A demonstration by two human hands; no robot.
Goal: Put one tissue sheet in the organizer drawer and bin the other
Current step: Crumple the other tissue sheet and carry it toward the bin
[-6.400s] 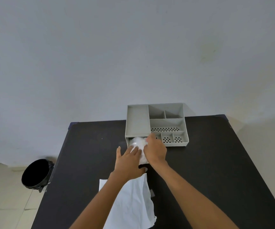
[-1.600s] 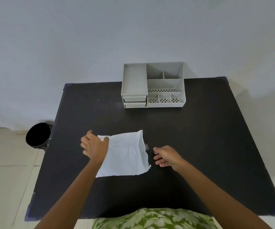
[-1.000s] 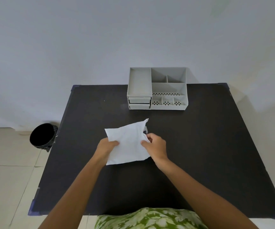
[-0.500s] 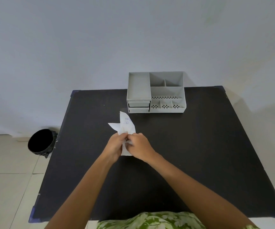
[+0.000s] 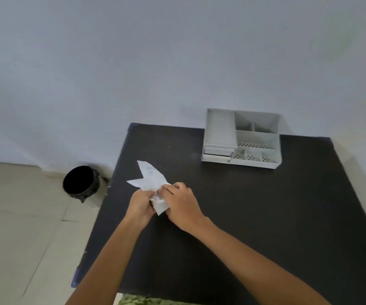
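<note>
A white tissue sheet (image 5: 148, 178) is bunched between both hands above the left part of the black table (image 5: 265, 216). My left hand (image 5: 139, 203) and my right hand (image 5: 181, 202) both grip it, and its pointed corners stick up and to the left. The grey organizer (image 5: 242, 138) stands at the table's far edge, with its two small drawers (image 5: 217, 154) shut at its front left. A black bin (image 5: 80, 182) stands on the floor left of the table. No other tissue sheet is visible.
A plain wall rises behind the table. Tiled floor lies to the left, around the bin. The table's left edge runs close to my left hand.
The flat tissue sheet was lifted off the table and crumpled between both hands. The view has swung left, so the bin and floor show more.
</note>
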